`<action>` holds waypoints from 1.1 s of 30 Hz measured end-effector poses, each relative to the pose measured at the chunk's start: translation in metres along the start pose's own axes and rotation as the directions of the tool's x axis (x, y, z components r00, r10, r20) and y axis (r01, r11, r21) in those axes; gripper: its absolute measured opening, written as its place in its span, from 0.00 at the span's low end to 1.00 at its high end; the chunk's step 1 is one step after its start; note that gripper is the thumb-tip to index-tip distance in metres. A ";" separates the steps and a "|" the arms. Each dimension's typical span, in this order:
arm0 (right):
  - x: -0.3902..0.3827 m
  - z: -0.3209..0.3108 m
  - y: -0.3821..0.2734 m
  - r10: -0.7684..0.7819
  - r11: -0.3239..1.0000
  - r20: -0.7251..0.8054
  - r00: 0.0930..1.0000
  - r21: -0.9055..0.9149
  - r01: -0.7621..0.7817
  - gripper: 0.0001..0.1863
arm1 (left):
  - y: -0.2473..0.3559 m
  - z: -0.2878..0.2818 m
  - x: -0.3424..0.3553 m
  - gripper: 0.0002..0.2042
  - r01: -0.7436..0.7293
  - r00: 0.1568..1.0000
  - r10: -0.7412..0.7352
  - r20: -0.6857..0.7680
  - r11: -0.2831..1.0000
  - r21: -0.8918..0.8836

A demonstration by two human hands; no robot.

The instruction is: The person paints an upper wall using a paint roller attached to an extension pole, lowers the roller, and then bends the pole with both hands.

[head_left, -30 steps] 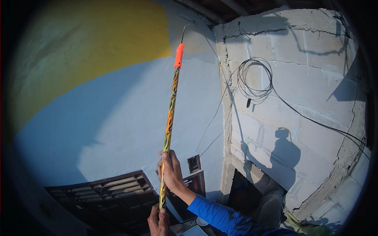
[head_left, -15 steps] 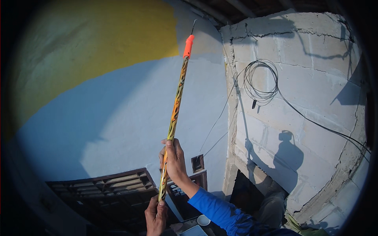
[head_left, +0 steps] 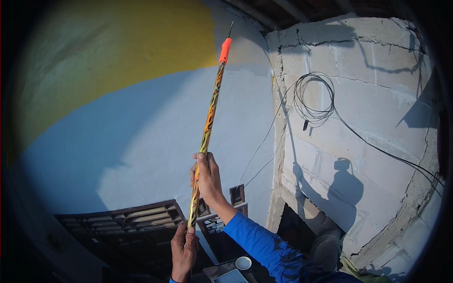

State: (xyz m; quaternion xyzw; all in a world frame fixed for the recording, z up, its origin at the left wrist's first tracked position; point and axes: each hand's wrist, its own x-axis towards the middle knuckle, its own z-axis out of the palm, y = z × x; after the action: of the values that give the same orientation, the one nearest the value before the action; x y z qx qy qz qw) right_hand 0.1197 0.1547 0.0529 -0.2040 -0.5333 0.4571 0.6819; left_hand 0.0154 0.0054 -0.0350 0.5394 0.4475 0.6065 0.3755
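Note:
A long extension pole (head_left: 210, 119) with a yellow, orange and black flame pattern slants up across the middle of the head view. Its upper end carries an orange-red plastic handle (head_left: 225, 50) and a thin metal rod (head_left: 231, 31); any fitting beyond the rod cannot be made out. My right hand (head_left: 208, 180), in a blue sleeve, is wrapped round the pole's lower part. Below it, my left hand (head_left: 184, 250) grips close to the bottom visible end. Behind the pole stands a wall (head_left: 160, 141), pale blue-grey below and yellow above.
A coil of black cable (head_left: 331, 107) hangs on the bare block wall (head_left: 377, 127) at the right. Dark wooden vents (head_left: 137, 220) line the lower left. At the bottom are a white round container (head_left: 243, 263) and a pale tray (head_left: 235, 277). Roof beams (head_left: 291, 9) cross the top.
Both hands have risen slightly with the pole, moving a little left. The pole's tip has shifted slightly up and left. Both grips stay closed.

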 end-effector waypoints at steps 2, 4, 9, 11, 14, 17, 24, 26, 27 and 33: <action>0.004 0.000 0.000 -0.033 0.999 0.004 0.999 -0.012 0.033 0.24 | 0.007 0.000 0.004 0.19 0.019 1.000 -0.020 0.010 0.999 0.051; -0.002 0.002 -0.001 -0.005 1.000 0.017 1.000 0.002 0.005 0.24 | 0.004 -0.002 -0.003 0.18 0.015 1.000 -0.015 -0.007 0.999 0.033; -0.035 0.010 0.014 0.009 0.999 0.070 0.998 0.046 -0.012 0.22 | -0.015 -0.016 -0.034 0.13 -0.026 0.998 0.021 -0.057 0.997 -0.077; -0.039 0.014 0.017 0.028 0.999 0.101 0.995 0.042 -0.032 0.22 | -0.011 -0.020 -0.037 0.13 -0.012 0.998 0.007 -0.058 0.996 -0.091; -0.034 0.018 0.013 0.029 0.999 0.062 0.998 0.015 -0.030 0.23 | -0.006 -0.024 -0.032 0.12 -0.015 0.998 0.011 -0.064 0.998 -0.064; -0.014 0.019 0.009 0.019 1.000 0.059 0.998 0.016 -0.020 0.23 | 0.007 -0.023 -0.015 0.18 0.085 0.995 -0.083 -0.048 0.995 0.056; -0.004 0.019 -0.007 -0.026 0.999 0.051 0.998 -0.025 0.027 0.22 | 0.017 -0.023 -0.007 0.17 0.021 1.000 -0.021 -0.014 0.999 0.024; -0.018 0.023 -0.005 -0.004 1.000 0.094 0.996 -0.014 0.005 0.22 | 0.016 -0.026 -0.021 0.18 0.031 0.999 -0.030 -0.020 0.999 0.027; -0.024 0.026 -0.003 0.014 1.000 0.111 0.994 -0.002 -0.014 0.22 | 0.018 -0.027 -0.029 0.14 0.001 1.000 -0.003 -0.031 0.999 -0.044; -0.022 0.041 -0.001 0.035 0.999 0.122 0.992 -0.009 -0.034 0.22 | 0.020 -0.036 -0.033 0.14 0.011 0.997 -0.019 -0.080 0.995 -0.099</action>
State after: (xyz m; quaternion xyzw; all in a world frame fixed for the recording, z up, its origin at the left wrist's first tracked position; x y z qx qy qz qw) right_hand 0.0824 0.1270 0.0554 -0.1871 -0.5720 0.4787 0.6393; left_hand -0.0152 -0.0369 -0.0277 0.4918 0.4359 0.6464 0.3877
